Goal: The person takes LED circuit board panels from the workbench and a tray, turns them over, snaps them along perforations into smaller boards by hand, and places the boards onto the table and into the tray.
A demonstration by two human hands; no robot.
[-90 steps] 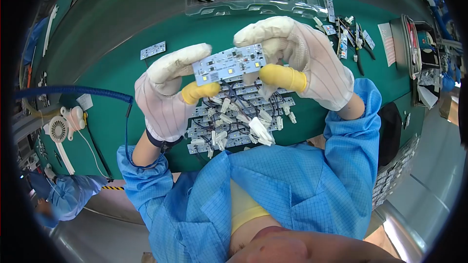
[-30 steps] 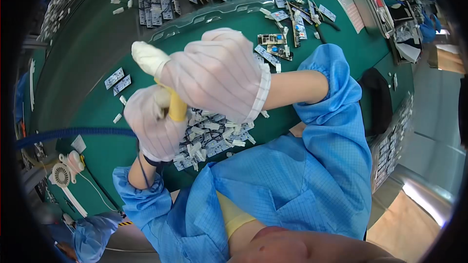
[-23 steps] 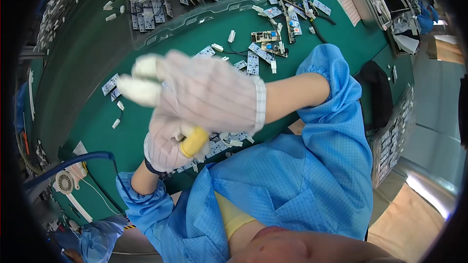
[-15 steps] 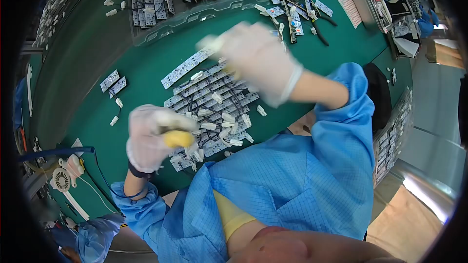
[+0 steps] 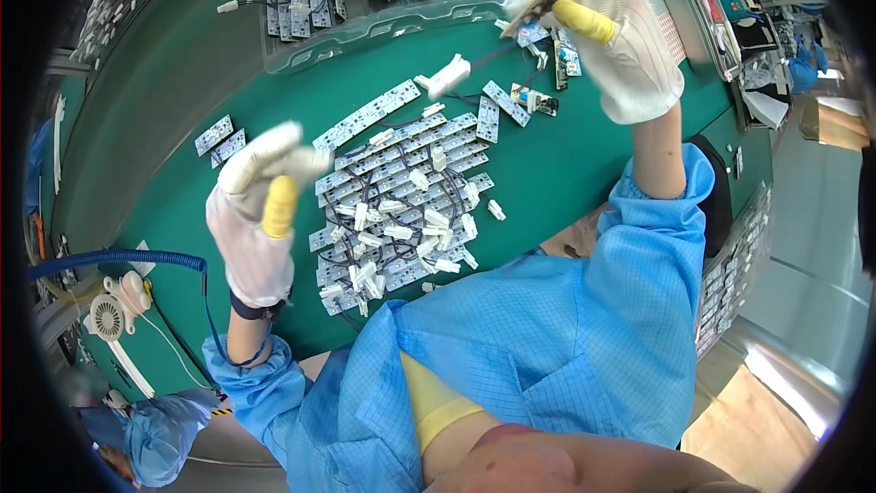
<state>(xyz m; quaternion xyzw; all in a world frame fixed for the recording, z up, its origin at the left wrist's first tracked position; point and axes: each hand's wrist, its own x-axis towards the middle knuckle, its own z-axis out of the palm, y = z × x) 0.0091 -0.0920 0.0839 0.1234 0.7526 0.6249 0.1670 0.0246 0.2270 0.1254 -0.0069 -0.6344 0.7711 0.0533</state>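
My left hand [image 5: 256, 212], in a striped white glove with a yellow thumb cover, is raised left of the LED boards. Its fingers are apart and hold nothing. At the upper right, my right hand [image 5: 613, 41] pinches a small dark circuit board [image 5: 540, 7] between thumb and fingers. A wire runs from that board to a white connector [image 5: 446, 78] above the pile. Rows of LED boards [image 5: 401, 155] with wires and white plugs lie in front of me. One long LED board [image 5: 367, 115] lies along their upper edge.
A clear plastic tray [image 5: 392, 29] holds boards at the top. Two small boards [image 5: 214, 134] lie at left, near a small fan [image 5: 108, 316]. More circuit boards [image 5: 535, 100] lie below my right hand. A grey box [image 5: 701, 23] stands at right. A person [image 5: 160, 434] is at lower left.
My hands have moved apart. My right hand has gone up and right and taken hold of a dark circuit board. My left hand has risen and opened. The long board lies uncovered above the pile.
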